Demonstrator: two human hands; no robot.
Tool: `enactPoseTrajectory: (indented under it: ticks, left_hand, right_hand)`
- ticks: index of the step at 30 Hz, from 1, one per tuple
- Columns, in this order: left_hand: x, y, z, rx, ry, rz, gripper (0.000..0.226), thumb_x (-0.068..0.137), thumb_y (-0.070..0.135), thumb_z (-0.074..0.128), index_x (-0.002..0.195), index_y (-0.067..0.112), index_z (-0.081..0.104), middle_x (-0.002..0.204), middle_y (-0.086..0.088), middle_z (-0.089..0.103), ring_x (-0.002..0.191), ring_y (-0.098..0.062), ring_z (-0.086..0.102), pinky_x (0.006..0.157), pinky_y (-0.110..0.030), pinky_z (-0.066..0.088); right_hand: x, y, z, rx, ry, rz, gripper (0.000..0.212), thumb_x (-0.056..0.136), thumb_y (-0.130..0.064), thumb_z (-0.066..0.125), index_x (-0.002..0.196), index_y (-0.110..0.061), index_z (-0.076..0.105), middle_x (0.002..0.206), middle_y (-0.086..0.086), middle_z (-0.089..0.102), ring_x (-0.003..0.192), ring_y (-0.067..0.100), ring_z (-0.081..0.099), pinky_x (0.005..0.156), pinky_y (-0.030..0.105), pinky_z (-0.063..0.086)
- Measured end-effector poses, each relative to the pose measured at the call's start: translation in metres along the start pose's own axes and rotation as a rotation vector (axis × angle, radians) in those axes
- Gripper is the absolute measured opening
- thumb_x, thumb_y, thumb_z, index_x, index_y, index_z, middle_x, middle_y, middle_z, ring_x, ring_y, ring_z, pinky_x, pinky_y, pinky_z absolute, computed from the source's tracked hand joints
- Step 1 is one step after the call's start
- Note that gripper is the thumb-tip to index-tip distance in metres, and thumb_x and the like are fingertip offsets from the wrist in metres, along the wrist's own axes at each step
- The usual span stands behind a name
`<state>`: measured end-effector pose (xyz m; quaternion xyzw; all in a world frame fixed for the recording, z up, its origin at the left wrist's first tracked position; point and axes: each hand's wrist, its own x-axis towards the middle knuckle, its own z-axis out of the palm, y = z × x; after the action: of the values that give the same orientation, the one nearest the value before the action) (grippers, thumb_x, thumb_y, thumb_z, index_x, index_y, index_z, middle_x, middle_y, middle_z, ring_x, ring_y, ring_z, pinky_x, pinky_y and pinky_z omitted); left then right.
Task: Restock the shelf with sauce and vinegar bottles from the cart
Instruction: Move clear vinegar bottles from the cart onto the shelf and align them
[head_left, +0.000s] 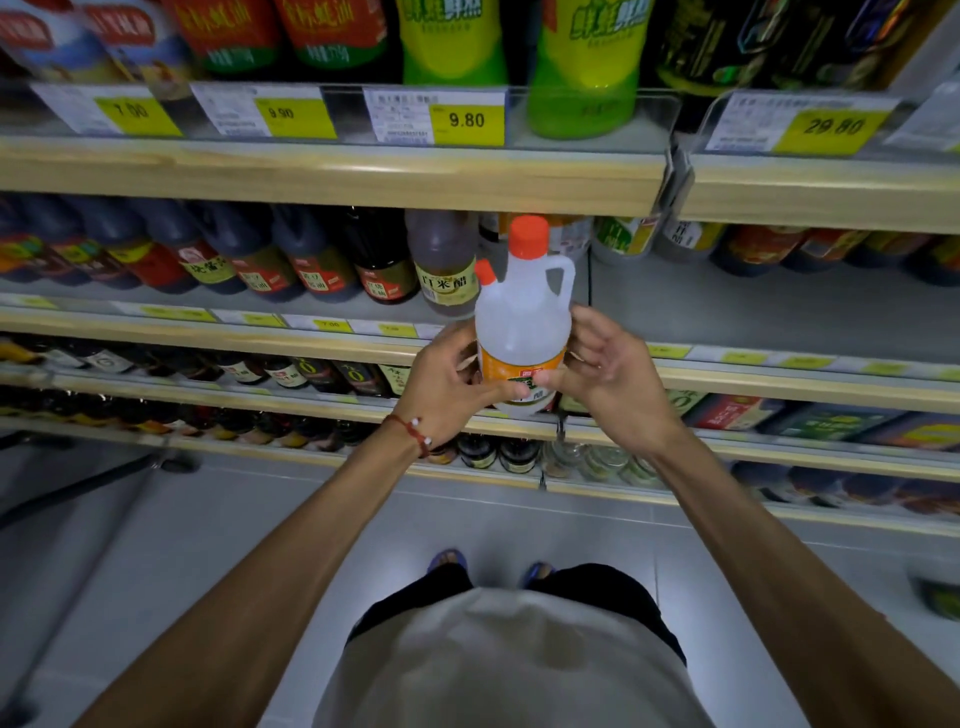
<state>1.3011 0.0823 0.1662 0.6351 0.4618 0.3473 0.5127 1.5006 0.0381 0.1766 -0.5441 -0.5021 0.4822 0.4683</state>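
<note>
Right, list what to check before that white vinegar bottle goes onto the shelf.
1. Left hand grips the white vinegar bottle: ok.
2. Right hand hold: thumb on the label, fingers loose beside the bottle: cannot tell.
3. Bottle upright, orange cap on: ok.
4. Bare shelf space just right of the bottle: ok.
5. Matching stock nearby: a second orange cap shows close behind on the left: ok.
6. Price tag below that space matches the bottle: blurred, cannot tell.
</note>
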Motion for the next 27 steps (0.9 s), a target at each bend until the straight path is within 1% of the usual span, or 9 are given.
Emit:
enactPoseTrajectory:
  ticks: [3,7,12,15,17,20,21,24,27]
  left_hand:
    - [0.013,-0.007,0.003,0.121,0.052,0.073,0.074,0.064,0.011,0.095,0.131,0.009,0.063,0.123,0.006,0.048,0.124,-0.011,0.054,0.096,-0.012,0.047]
    - [0.037,-0.009,0.005,0.252,0.091,0.212,0.080,0.069,0.032,0.089,0.139,0.009,0.058,0.128,-0.003,0.051,0.123,-0.013,0.056,0.106,-0.031,0.050]
    - [0.070,-0.018,0.010,0.361,0.179,0.294,0.068,0.083,0.020,0.082,0.145,0.013,0.053,0.140,-0.002,0.056,0.131,-0.019,0.054,0.105,-0.042,0.051]
    - [0.090,-0.029,0.010,0.299,0.217,0.257,0.056,0.083,0.035,0.074,0.134,0.017,0.059,0.135,-0.010,0.058,0.127,-0.029,0.058,0.102,-0.051,0.052]
    - [0.102,-0.039,0.011,0.276,0.233,0.246,0.063,0.078,0.036,0.076,0.134,0.012,0.061,0.130,-0.008,0.059,0.122,-0.026,0.061,0.099,-0.046,0.055]
    - [0.110,-0.054,0.014,0.296,0.215,0.265,0.058,0.079,0.011,0.083,0.132,0.001,0.061,0.115,-0.014,0.065,0.105,-0.022,0.062,0.090,-0.012,0.050]
    - [0.111,-0.058,0.014,0.297,0.209,0.276,0.058,0.080,0.006,0.082,0.133,0.000,0.060,0.114,-0.018,0.067,0.104,-0.024,0.062,0.088,-0.008,0.048]
    - [0.116,-0.064,0.012,0.060,0.147,0.216,0.067,0.083,0.005,0.079,0.144,0.009,0.051,0.132,-0.008,0.066,0.123,-0.017,0.063,0.099,-0.034,0.056]
    - [0.123,-0.064,0.013,-0.026,0.141,0.202,0.072,0.080,0.004,0.078,0.145,0.010,0.049,0.131,0.009,0.066,0.128,-0.011,0.058,0.104,-0.041,0.053]
  right_hand:
    - [0.009,0.006,-0.002,-0.005,0.040,-0.036,0.078,0.075,0.005,0.087,0.144,-0.012,0.052,0.141,0.000,0.065,0.133,0.014,0.060,0.115,0.045,0.048]
    - [0.021,0.010,0.000,-0.032,0.118,-0.128,0.076,0.077,0.004,0.086,0.141,-0.015,0.051,0.140,-0.004,0.064,0.133,0.009,0.059,0.108,0.028,0.051]
    - [0.050,0.020,0.008,-0.104,0.245,-0.254,0.068,0.084,0.002,0.081,0.142,-0.014,0.050,0.136,-0.010,0.063,0.131,0.003,0.058,0.104,0.020,0.050]
    - [0.070,0.030,0.010,-0.123,0.262,-0.267,0.066,0.085,-0.001,0.080,0.144,-0.008,0.050,0.136,-0.007,0.064,0.131,0.006,0.059,0.104,0.019,0.050]
    - [0.080,0.039,0.011,-0.135,0.260,-0.275,0.067,0.085,0.000,0.080,0.145,-0.010,0.050,0.137,-0.007,0.063,0.133,0.008,0.058,0.105,0.021,0.049]
    - [0.092,0.053,0.012,-0.131,0.251,-0.277,0.070,0.085,0.002,0.079,0.146,-0.015,0.050,0.138,-0.009,0.062,0.135,0.007,0.056,0.107,0.023,0.049]
    - [0.095,0.058,0.013,-0.127,0.243,-0.283,0.071,0.086,0.001,0.079,0.147,-0.018,0.049,0.140,-0.010,0.061,0.136,0.007,0.055,0.108,0.023,0.049]
    - [0.104,0.067,0.017,-0.121,0.244,-0.278,0.074,0.089,-0.003,0.079,0.148,-0.029,0.043,0.141,-0.022,0.056,0.136,-0.004,0.051,0.109,0.019,0.045]
    - [0.113,0.070,0.018,-0.118,0.265,-0.275,0.073,0.093,-0.010,0.077,0.155,-0.020,0.040,0.148,-0.015,0.054,0.140,0.000,0.049,0.114,0.026,0.044]
